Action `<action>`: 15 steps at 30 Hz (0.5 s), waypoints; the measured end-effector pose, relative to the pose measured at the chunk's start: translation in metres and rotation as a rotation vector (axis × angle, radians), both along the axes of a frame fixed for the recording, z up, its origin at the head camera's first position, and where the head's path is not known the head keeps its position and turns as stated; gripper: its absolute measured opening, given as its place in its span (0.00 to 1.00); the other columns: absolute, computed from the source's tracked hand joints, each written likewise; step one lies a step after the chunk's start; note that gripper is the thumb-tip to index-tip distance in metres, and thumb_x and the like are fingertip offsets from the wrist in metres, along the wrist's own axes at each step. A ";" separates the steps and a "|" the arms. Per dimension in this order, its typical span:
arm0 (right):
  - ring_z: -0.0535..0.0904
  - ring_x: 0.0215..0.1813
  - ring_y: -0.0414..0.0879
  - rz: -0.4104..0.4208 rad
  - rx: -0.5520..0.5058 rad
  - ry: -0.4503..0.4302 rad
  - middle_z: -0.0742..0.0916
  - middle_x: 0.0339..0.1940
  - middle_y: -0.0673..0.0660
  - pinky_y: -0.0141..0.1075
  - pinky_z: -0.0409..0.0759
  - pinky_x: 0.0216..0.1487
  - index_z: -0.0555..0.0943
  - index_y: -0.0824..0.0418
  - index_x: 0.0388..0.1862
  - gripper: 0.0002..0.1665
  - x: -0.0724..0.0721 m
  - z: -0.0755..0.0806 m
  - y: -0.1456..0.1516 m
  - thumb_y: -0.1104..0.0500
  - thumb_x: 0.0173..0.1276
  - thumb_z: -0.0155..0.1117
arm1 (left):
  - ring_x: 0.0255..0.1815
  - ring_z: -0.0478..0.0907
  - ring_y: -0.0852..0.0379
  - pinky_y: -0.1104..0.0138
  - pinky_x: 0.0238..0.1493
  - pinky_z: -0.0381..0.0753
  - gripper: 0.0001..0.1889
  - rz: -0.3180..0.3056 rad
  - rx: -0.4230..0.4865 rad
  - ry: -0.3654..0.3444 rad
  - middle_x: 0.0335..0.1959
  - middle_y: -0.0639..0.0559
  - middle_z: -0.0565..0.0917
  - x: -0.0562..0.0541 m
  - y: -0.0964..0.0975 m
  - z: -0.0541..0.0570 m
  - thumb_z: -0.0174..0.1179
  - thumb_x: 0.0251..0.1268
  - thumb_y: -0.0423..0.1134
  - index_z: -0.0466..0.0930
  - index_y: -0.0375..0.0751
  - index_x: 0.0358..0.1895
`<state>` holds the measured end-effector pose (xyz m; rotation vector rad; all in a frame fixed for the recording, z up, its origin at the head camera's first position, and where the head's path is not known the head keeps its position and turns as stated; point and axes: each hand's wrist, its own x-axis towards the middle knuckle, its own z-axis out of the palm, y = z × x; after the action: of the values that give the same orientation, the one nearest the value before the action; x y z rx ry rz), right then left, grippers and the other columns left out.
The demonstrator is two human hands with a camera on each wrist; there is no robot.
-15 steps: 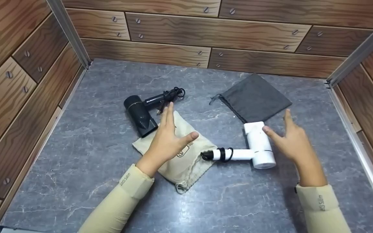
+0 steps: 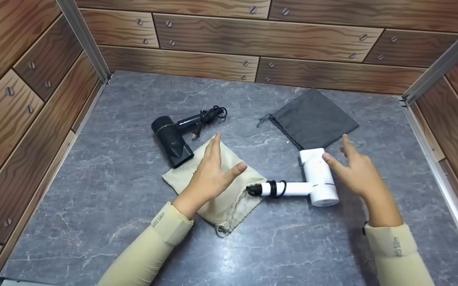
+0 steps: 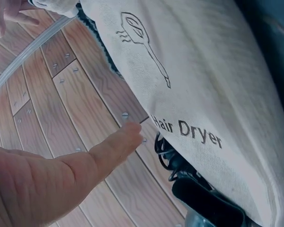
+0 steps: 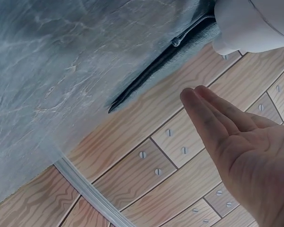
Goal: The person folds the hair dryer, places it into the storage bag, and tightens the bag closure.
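Note:
My left hand (image 2: 212,174) hovers over the beige drawstring pouch (image 2: 237,167), fingers straight and thumb spread, holding nothing. In the left wrist view the pouch's cloth (image 3: 199,71) carries a drawn dryer and the words "Hair Dryer". My right hand (image 2: 356,172) is just right of the white hair dryer (image 2: 318,171), its thumb overlapping the dryer's body in the head view, with nothing in its grasp. The white dryer lies with its handle pointing left, a black cord wound round it, and the handle's end over the pouch's edge.
A black hair dryer (image 2: 172,141) with a bundled cord (image 2: 213,115) lies behind the pouch at left, its nozzle at the pouch's edge. Behind the white dryer lies a flat dark grey drawstring pouch (image 2: 316,119). Wood-patterned walls (image 2: 213,35) enclose the grey marbled surface (image 2: 284,246).
My left hand has shifted slightly right and toward me, away from the black dryer's cord. The right hand's fingers have tilted a little left. Both dryers and both pouches stay put.

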<state>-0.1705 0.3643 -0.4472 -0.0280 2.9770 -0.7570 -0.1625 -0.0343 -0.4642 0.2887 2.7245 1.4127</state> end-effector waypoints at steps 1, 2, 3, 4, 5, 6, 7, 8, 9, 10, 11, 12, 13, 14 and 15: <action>0.66 0.76 0.81 0.004 -0.003 0.000 0.72 0.77 0.79 0.76 0.62 0.73 0.39 0.64 0.89 0.60 0.000 0.000 0.000 0.28 0.80 0.49 | 0.85 0.56 0.32 0.36 0.80 0.62 0.77 -0.002 0.006 -0.006 0.88 0.37 0.48 0.001 0.001 0.000 0.36 0.39 0.98 0.35 0.48 0.89; 0.66 0.76 0.81 0.007 -0.005 0.001 0.72 0.77 0.79 0.76 0.62 0.73 0.39 0.63 0.89 0.59 0.000 0.000 0.000 0.28 0.80 0.49 | 0.84 0.57 0.31 0.35 0.79 0.63 0.77 -0.006 0.014 -0.011 0.88 0.36 0.50 0.001 0.001 0.000 0.36 0.39 0.98 0.35 0.48 0.89; 0.68 0.75 0.81 0.009 -0.009 0.004 0.72 0.77 0.79 0.76 0.63 0.73 0.40 0.62 0.89 0.58 0.000 -0.001 0.000 0.29 0.81 0.49 | 0.84 0.59 0.31 0.34 0.78 0.64 0.77 -0.009 0.019 -0.019 0.87 0.36 0.51 0.002 0.002 0.000 0.36 0.39 0.98 0.36 0.48 0.89; 0.69 0.74 0.80 0.010 -0.014 0.005 0.71 0.77 0.79 0.76 0.63 0.72 0.40 0.61 0.89 0.58 0.000 -0.001 0.000 0.29 0.81 0.49 | 0.83 0.60 0.30 0.34 0.77 0.64 0.76 -0.013 0.022 -0.024 0.87 0.35 0.52 0.002 0.003 0.000 0.36 0.40 0.98 0.36 0.48 0.89; 0.70 0.73 0.80 0.011 -0.020 0.006 0.71 0.77 0.79 0.76 0.64 0.72 0.41 0.60 0.89 0.57 0.001 -0.001 0.001 0.29 0.81 0.50 | 0.83 0.61 0.30 0.34 0.77 0.65 0.76 -0.018 0.021 -0.029 0.86 0.35 0.53 0.003 0.003 0.000 0.36 0.41 0.97 0.37 0.48 0.89; 0.71 0.72 0.80 0.011 -0.024 0.006 0.71 0.77 0.79 0.76 0.65 0.71 0.41 0.59 0.90 0.57 0.001 -0.002 0.001 0.29 0.81 0.50 | 0.82 0.62 0.30 0.34 0.77 0.65 0.75 -0.022 0.019 -0.032 0.86 0.34 0.55 0.003 0.003 -0.001 0.36 0.41 0.97 0.37 0.48 0.89; 0.73 0.71 0.80 0.011 -0.028 0.005 0.71 0.77 0.79 0.76 0.66 0.71 0.41 0.58 0.90 0.56 0.001 -0.002 0.001 0.29 0.81 0.50 | 0.81 0.63 0.30 0.34 0.77 0.66 0.75 -0.025 0.016 -0.033 0.85 0.34 0.56 0.003 0.004 -0.001 0.36 0.42 0.97 0.38 0.48 0.89; 0.74 0.70 0.80 0.011 -0.033 0.004 0.70 0.77 0.79 0.76 0.67 0.70 0.41 0.57 0.90 0.56 0.001 -0.002 0.001 0.29 0.81 0.50 | 0.81 0.63 0.30 0.34 0.77 0.66 0.75 -0.028 0.012 -0.033 0.85 0.33 0.57 0.003 0.004 -0.001 0.35 0.42 0.97 0.39 0.47 0.89; 0.75 0.69 0.80 0.012 -0.037 0.003 0.70 0.78 0.79 0.76 0.68 0.70 0.42 0.57 0.90 0.56 0.001 -0.003 0.001 0.29 0.81 0.50 | 0.81 0.64 0.30 0.34 0.77 0.66 0.75 -0.029 0.009 -0.036 0.85 0.33 0.57 0.003 0.004 -0.001 0.35 0.42 0.97 0.39 0.47 0.89; 0.75 0.69 0.80 0.012 -0.040 0.001 0.70 0.78 0.79 0.75 0.68 0.69 0.42 0.56 0.90 0.55 0.001 -0.003 0.001 0.29 0.81 0.50 | 0.81 0.64 0.30 0.35 0.77 0.67 0.75 -0.032 0.008 -0.035 0.84 0.33 0.57 0.004 0.004 -0.001 0.35 0.42 0.97 0.40 0.46 0.88; 0.76 0.68 0.80 0.013 -0.042 0.000 0.70 0.78 0.79 0.75 0.69 0.69 0.42 0.56 0.90 0.55 0.001 -0.003 0.001 0.30 0.81 0.50 | 0.80 0.65 0.30 0.35 0.76 0.67 0.75 -0.034 0.007 -0.032 0.84 0.33 0.58 0.004 0.004 -0.001 0.34 0.43 0.97 0.41 0.46 0.88; 0.76 0.68 0.80 0.015 -0.044 -0.002 0.70 0.78 0.79 0.75 0.69 0.69 0.42 0.56 0.90 0.55 0.001 -0.003 0.001 0.30 0.81 0.50 | 0.79 0.66 0.30 0.35 0.76 0.68 0.75 -0.037 0.006 -0.033 0.83 0.32 0.59 0.004 0.004 -0.001 0.33 0.42 0.97 0.42 0.45 0.88; 0.76 0.68 0.79 0.017 -0.047 -0.006 0.70 0.78 0.79 0.75 0.69 0.69 0.42 0.56 0.90 0.55 0.001 -0.002 0.001 0.30 0.81 0.50 | 0.77 0.69 0.31 0.35 0.74 0.70 0.75 -0.041 0.007 -0.035 0.82 0.32 0.61 0.004 0.004 -0.001 0.32 0.42 0.97 0.43 0.45 0.88; 0.77 0.68 0.79 0.019 -0.051 -0.008 0.70 0.78 0.79 0.75 0.69 0.69 0.41 0.55 0.90 0.55 0.001 -0.002 0.001 0.30 0.81 0.50 | 0.74 0.72 0.32 0.36 0.72 0.72 0.75 -0.046 0.009 -0.037 0.79 0.32 0.64 0.004 0.004 -0.001 0.31 0.42 0.97 0.44 0.44 0.88; 0.77 0.68 0.79 0.021 -0.056 -0.010 0.69 0.78 0.79 0.76 0.70 0.68 0.40 0.55 0.90 0.55 0.001 -0.002 0.001 0.30 0.81 0.50 | 0.71 0.74 0.33 0.37 0.70 0.75 0.75 -0.053 0.014 -0.037 0.77 0.32 0.66 0.004 0.004 0.000 0.31 0.42 0.97 0.45 0.44 0.88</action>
<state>-0.1698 0.3652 -0.4493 -0.0579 2.9405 -0.8355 -0.1587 -0.0307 -0.4645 0.3291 2.6583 1.4101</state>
